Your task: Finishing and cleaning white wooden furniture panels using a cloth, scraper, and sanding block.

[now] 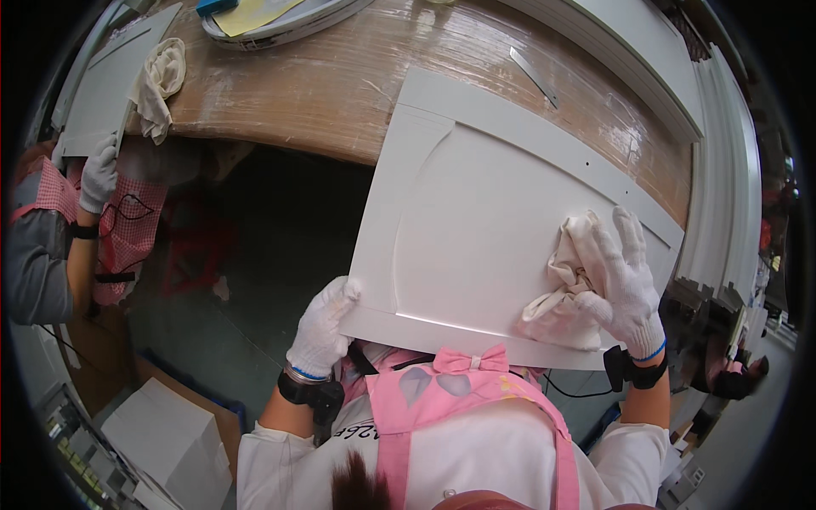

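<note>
Nearby, a co-worker's gloved hand holds another white panel by a crumpled rag on the wooden table, while the left hand pinches the white door panel at its lower-left corner and the right hand, fingers spread, presses a cloth against its lower-right face.

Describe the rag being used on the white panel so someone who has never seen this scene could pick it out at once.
Start at the brown wooden workbench, then find the large white door panel overhanging its near edge, steadied at its lower left corner by the left hand. The rag lies bunched on the panel's lower right, pressed under the gloved right hand. The other cream cloth lies loose on the bench's far left.
</note>
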The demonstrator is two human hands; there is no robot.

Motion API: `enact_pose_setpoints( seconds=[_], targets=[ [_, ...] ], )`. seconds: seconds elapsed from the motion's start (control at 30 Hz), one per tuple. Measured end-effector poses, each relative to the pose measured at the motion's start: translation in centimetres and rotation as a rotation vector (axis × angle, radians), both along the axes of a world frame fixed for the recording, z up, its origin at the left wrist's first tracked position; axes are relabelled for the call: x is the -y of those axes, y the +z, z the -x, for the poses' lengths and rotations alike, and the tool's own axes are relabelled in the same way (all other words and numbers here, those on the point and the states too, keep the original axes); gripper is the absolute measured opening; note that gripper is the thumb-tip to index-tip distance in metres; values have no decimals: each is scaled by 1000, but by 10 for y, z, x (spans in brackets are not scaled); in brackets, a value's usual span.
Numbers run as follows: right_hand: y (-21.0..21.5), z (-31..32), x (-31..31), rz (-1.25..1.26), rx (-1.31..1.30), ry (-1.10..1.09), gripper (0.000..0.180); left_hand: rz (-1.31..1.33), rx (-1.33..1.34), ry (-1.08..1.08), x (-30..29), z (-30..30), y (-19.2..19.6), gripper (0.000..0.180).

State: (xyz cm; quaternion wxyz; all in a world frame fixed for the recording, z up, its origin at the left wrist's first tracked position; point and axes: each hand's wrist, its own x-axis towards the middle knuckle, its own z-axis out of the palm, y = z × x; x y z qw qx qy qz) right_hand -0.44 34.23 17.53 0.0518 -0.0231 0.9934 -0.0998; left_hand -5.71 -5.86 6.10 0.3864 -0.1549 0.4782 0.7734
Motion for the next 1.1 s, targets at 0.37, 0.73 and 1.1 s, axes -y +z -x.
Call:
enact_pose_setpoints(
  seconds=[0.37, 0.73, 1.1],
  targets=[
    [-83, 81, 78, -65, -384, -102, 54, -304, 189, 287, -2, -5, -16, 52],
    [11, -37, 94, 715, 724, 120, 28, -331, 189, 244, 4, 1, -8, 54],
    [-100, -72, 130, 208, -538, 299, 27, 194, -43, 59, -3, 6, -21, 39]
  ],
)
